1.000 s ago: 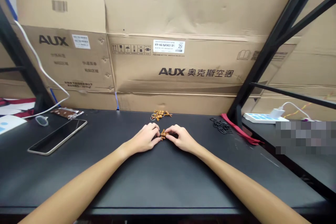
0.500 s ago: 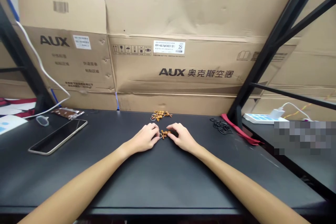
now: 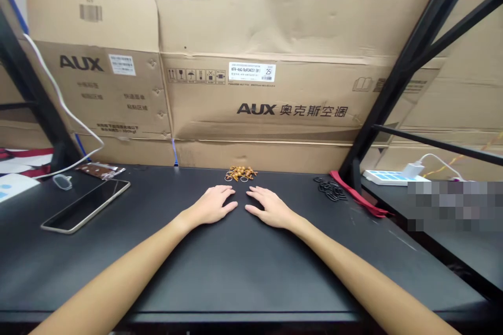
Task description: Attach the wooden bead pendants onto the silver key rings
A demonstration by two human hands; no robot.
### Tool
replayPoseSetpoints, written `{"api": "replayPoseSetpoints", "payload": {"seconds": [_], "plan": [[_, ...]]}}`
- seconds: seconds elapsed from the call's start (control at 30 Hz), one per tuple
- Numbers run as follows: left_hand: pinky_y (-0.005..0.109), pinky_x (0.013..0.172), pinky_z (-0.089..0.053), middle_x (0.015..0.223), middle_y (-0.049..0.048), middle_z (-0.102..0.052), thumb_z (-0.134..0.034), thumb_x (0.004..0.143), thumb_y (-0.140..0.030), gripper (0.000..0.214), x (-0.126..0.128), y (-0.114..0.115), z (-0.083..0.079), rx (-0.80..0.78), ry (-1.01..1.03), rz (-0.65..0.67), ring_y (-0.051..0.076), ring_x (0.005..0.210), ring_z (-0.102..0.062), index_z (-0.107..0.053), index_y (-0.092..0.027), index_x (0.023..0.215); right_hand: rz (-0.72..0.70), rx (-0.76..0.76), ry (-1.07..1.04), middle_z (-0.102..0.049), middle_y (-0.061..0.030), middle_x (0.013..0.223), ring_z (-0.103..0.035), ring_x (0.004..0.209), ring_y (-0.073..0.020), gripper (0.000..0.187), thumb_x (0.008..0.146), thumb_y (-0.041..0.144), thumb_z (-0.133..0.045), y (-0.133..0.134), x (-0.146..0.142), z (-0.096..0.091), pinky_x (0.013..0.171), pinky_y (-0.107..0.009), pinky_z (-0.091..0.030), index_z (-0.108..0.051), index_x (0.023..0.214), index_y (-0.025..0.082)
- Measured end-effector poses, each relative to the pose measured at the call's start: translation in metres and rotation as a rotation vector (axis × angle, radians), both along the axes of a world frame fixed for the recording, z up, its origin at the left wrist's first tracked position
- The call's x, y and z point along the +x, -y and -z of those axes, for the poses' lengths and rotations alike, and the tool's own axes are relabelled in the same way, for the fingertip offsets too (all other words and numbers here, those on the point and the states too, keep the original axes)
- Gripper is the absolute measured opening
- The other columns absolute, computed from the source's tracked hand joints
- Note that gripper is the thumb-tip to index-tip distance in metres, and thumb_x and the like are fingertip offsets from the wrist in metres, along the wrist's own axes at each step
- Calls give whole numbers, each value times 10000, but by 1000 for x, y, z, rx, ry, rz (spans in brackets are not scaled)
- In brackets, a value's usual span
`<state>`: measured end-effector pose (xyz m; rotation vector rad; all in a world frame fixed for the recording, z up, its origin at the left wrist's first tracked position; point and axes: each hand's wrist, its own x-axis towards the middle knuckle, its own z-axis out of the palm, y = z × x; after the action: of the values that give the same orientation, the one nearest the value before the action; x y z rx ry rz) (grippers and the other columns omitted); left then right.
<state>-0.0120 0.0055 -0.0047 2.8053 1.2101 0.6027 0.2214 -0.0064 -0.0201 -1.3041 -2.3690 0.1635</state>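
Resting: left grip [image 3: 212, 207] and right grip [image 3: 272, 209] were held flat, wide and empty, on the desk [image 3: 251, 272].
Placed: beads [image 3: 241, 173] were set just beyond both grips, untouched, seemingly within easy reach.

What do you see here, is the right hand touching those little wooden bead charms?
Apart. The head view shows black tabletop between the right hand and the wooden bead charms.

Your table [image 3: 196, 272] was matte black, the beads [image 3: 241, 173] amber-brown, the strip [image 3: 356, 193] red, the cartons [image 3: 255, 21] tan with black lettering
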Motion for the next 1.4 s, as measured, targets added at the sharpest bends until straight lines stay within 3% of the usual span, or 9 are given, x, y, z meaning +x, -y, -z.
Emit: {"api": "replayPoseSetpoints", "payload": {"seconds": [1.4], "plan": [[411, 1051, -334, 1354, 134, -505, -353, 944, -467, 483, 1, 0, 3, 11, -71, -44, 260, 1275, -431, -538, -159, 1267, -9, -39, 12, -401, -112, 1441, -328, 1353, -286, 585, 891, 567, -420, 1, 0, -2, 1118, -492, -247, -491, 1336, 194]]}}
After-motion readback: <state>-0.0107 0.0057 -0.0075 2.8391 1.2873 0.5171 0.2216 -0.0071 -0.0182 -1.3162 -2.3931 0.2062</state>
